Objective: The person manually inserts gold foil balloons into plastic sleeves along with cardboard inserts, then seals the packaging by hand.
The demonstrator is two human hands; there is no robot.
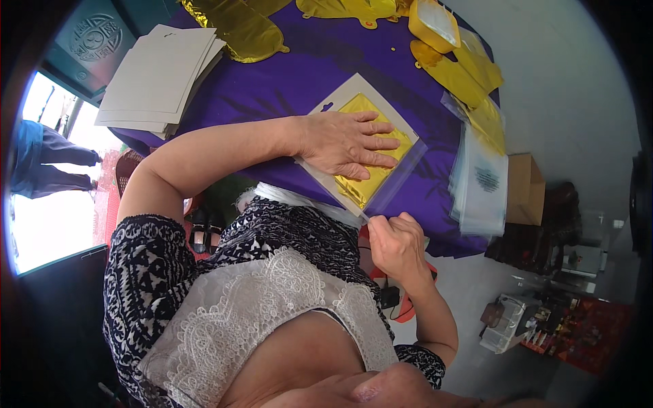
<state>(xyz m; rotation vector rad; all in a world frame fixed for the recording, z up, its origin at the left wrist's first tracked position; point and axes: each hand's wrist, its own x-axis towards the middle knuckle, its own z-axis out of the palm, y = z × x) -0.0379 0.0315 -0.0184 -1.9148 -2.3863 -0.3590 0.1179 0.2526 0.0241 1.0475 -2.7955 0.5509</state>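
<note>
My left hand [345, 143] lies flat with spread fingers on a folded gold foil piece [355, 193]. The foil rests on a white card [345, 87] with a hang hole near its left corner. A clear plastic bag [403, 175] encloses them, its flap sticking out along the lower right side. At the bag's near corner, by the table edge, my right hand [396, 250] is closed, its fingertips pinching the plastic. My left palm covers part of the foil.
On the purple tablecloth [272, 95], a stack of white cards [153, 75] sits at the far left. Gold foil balloons [252, 34] lie along the back. A yellow tub [434, 26] stands back right, above a pile of clear bags [481, 183]. Beside the table is a cardboard box [525, 189].
</note>
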